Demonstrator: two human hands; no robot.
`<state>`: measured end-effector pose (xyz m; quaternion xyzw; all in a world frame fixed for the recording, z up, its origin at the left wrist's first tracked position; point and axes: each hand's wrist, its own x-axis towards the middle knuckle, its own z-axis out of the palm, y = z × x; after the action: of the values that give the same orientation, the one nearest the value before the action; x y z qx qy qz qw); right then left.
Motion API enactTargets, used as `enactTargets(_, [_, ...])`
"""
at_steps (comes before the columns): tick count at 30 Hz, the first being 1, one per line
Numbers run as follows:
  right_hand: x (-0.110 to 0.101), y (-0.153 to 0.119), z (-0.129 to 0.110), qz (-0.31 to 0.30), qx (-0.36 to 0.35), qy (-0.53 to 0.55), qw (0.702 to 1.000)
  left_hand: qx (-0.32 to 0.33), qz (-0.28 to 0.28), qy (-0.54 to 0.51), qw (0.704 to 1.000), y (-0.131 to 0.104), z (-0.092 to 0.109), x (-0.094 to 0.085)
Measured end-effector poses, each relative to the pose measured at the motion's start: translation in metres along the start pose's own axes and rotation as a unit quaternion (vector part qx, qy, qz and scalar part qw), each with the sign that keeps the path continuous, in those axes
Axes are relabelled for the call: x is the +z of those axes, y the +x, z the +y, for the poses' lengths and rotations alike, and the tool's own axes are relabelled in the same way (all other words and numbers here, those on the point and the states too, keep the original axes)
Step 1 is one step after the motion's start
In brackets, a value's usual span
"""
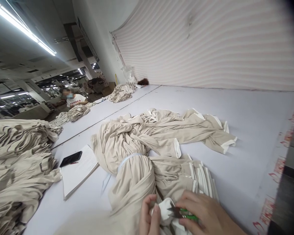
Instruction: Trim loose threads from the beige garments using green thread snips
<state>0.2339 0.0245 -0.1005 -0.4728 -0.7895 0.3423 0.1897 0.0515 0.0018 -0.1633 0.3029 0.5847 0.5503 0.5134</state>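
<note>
Near the bottom of the view, my left hand pinches the white hem of a beige garment between thumb and fingers. My right hand is closed around thread snips with green handles, and their dark blades point left against the white hem. Just beyond my hands lies a bundle of beige garments, tied round with a pale blue strip. More beige garments with white hems stretch to the right behind it.
At left is a big heap of beige garments. A black phone and a pen lie on a paper pad. Smaller piles sit farther back on the pale table. Beyond the table is a masked person.
</note>
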Motion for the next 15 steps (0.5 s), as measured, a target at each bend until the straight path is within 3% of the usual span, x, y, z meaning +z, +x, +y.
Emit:
enactTargets(7, [0.003,0.007,0.0,0.015,0.006,-0.026,1.0,-0.014,-0.037,-0.001,0.999,0.006,0.005,0.0])
enactTargets(15, [-0.003,0.006,0.0,0.027,0.035,0.023,0.999,-0.026,-0.026,0.002,0.999,0.016,0.0,-0.006])
